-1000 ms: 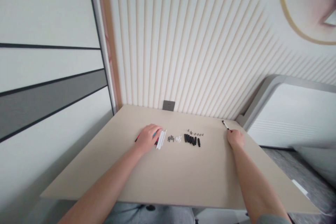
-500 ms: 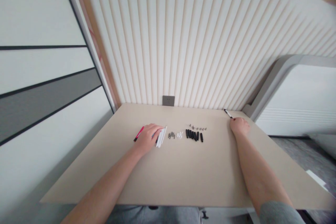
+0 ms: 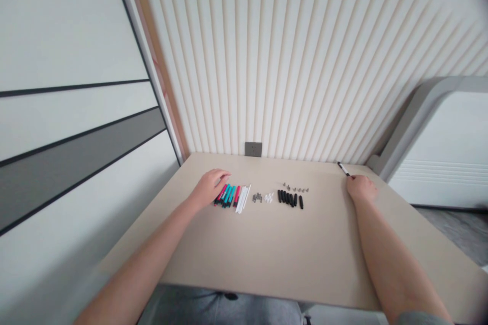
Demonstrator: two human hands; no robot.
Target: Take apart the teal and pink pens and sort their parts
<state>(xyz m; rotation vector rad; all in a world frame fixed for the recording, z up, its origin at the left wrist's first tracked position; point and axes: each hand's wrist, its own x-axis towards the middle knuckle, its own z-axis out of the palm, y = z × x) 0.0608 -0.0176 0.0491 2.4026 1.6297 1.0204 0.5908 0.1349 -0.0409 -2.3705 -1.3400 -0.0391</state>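
My left hand [image 3: 211, 186] hovers at the left end of a row of pink and teal pen barrels [image 3: 227, 195] with black ends. Its fingers are loosely bent, a gap shows between thumb and fingers, and nothing is visible in them. Beside the barrels lie several thin white tubes [image 3: 243, 199]. Further right come small grey pieces [image 3: 257, 197], small white pieces [image 3: 269, 197] and several black pen caps [image 3: 290, 198], with small metallic bits [image 3: 297, 189] behind the caps. At the far right my right hand [image 3: 361, 188] is closed around the near end of a white-and-black pen [image 3: 343, 168].
The beige table [image 3: 267, 254] meets a ribbed cream wall [image 3: 259, 61] with a dark socket [image 3: 253, 149]. White cabinet panels [image 3: 76, 203] stand on the left. A grey-and-white headboard-like piece [image 3: 442, 147] stands at the right.
My left hand has moved left off the white tubes, uncovering the pink and teal barrels. My right hand stays at the pen. The view has shifted a little to the left.
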